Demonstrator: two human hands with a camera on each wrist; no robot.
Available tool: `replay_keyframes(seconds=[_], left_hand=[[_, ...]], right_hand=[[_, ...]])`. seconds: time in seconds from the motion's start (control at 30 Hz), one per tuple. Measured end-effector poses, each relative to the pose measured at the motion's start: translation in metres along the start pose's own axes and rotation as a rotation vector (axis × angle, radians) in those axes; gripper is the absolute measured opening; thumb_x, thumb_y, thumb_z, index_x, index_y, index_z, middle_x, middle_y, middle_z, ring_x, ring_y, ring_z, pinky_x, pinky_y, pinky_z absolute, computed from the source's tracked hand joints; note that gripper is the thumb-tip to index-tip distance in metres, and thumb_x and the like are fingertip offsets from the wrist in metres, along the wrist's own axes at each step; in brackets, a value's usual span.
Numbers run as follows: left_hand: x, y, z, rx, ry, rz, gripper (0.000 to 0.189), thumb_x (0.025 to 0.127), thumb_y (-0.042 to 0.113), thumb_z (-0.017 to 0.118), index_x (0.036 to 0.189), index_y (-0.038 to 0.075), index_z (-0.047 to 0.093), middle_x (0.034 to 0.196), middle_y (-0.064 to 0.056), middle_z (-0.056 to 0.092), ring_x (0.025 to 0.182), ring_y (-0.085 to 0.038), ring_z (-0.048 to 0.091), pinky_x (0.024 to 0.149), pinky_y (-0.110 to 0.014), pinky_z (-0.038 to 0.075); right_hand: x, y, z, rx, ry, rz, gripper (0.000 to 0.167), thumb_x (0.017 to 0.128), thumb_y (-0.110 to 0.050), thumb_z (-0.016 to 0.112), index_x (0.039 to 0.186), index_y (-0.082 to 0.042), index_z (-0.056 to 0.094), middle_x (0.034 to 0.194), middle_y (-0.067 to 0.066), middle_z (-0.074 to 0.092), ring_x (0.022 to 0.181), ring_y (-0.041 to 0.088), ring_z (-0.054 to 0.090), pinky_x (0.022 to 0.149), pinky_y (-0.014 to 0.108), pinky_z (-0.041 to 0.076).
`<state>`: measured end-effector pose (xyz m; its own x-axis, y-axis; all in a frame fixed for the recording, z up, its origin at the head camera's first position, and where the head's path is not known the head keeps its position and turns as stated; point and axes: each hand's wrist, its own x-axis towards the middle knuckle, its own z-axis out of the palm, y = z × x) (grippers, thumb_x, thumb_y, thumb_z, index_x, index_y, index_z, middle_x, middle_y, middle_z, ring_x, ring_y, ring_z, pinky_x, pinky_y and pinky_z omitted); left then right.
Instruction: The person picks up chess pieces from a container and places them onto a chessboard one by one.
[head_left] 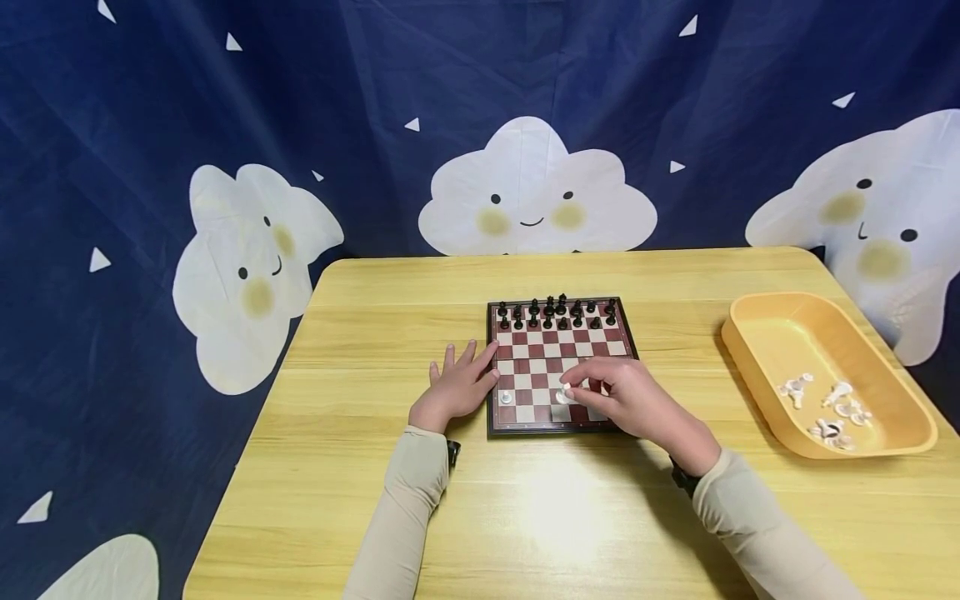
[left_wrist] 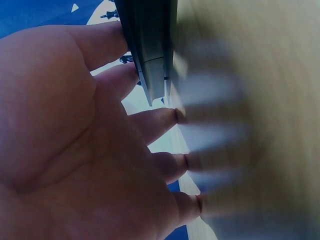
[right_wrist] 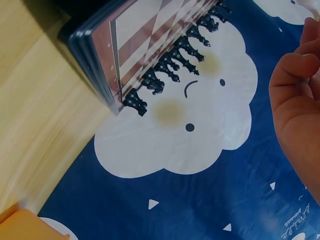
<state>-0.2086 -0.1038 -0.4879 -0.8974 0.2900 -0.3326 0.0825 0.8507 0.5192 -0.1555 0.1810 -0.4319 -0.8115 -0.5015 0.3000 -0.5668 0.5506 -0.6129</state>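
A red-and-white chessboard [head_left: 537, 375] with a dark frame lies on the table, black chess pieces [head_left: 549, 307] standing in two rows along its far side. My right hand [head_left: 626, 396] pinches a white chess piece [head_left: 564, 393] between thumb and fingers, low over the near rows. One white pawn [head_left: 507, 397] stands near the board's left edge. My left hand [head_left: 452, 389] has its fingers spread, thumb and index fingertip at the left edge of the board. In the left wrist view that hand's fingers [left_wrist: 155, 122] are extended beside the board's dark side [left_wrist: 150, 50].
At the right of the table sits a yellow tray [head_left: 738, 350] with several loose white chess pieces [head_left: 828, 429] lying in it. A dark blue curtain [head_left: 375, 100] with cloud prints hangs behind the wooden table [head_left: 360, 333].
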Motion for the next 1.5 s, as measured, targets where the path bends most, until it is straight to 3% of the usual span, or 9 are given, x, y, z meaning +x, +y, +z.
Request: replay_keyframes(seconds=[0.23, 0.57, 0.87, 1.5], left_hand=[[-0.001, 0.001, -0.001, -0.001, -0.003, -0.007, 0.059, 0.110, 0.050, 0.032, 0.166, 0.038, 0.018, 0.174, -0.007, 0.006, 0.157, -0.039, -0.013, 0.121, -0.064, -0.008], [0.001, -0.001, 0.000, 0.001, -0.013, -0.003, 0.058, 0.111, 0.050, 0.033, 0.166, 0.040, 0.016, 0.174, -0.005, 0.004, 0.157, -0.038, -0.015, 0.120, -0.064, -0.010], [-0.006, 0.004, -0.003, -0.012, 0.013, 0.021, 0.059, 0.111, 0.046, 0.035, 0.167, 0.032, 0.023, 0.174, -0.010, 0.009, 0.157, -0.042, -0.010, 0.120, -0.066, -0.007], [-0.002, 0.001, -0.003, 0.001, -0.021, -0.001, 0.059, 0.111, 0.049, 0.032, 0.166, 0.040, 0.015, 0.174, -0.005, 0.003, 0.157, -0.039, -0.014, 0.121, -0.064, -0.009]], right_hand=[[0.000, -0.003, 0.003, -0.003, -0.024, 0.009, 0.006, 0.096, -0.013, 0.075, 0.101, -0.015, 0.079, 0.101, -0.006, 0.075, 0.074, 0.002, 0.056, 0.062, 0.024, 0.050], [0.001, -0.002, 0.009, 0.013, -0.026, -0.034, 0.007, 0.095, -0.011, 0.076, 0.102, -0.011, 0.079, 0.099, -0.007, 0.075, 0.071, 0.000, 0.053, 0.061, 0.024, 0.049], [0.001, -0.004, 0.013, -0.005, -0.064, -0.009, 0.008, 0.096, -0.014, 0.075, 0.104, -0.014, 0.079, 0.100, -0.009, 0.075, 0.078, 0.002, 0.060, 0.067, 0.028, 0.054], [0.003, -0.003, 0.018, -0.004, -0.121, 0.032, 0.012, 0.098, -0.012, 0.073, 0.108, -0.011, 0.078, 0.105, -0.004, 0.076, 0.085, 0.007, 0.064, 0.072, 0.028, 0.055]])
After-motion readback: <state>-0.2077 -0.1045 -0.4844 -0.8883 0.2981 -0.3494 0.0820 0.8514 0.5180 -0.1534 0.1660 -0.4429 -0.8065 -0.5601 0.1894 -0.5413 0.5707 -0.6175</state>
